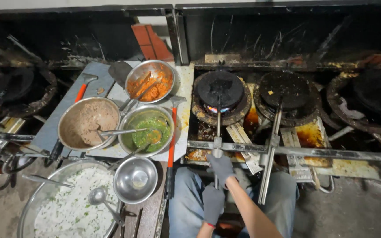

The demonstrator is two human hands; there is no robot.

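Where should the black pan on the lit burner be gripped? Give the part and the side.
Grip the long metal handle at its near end, coming from the stove's front edge. The black pan sits over flame, and the handle runs straight back toward the person, away from the heat. The right hand is closed there.
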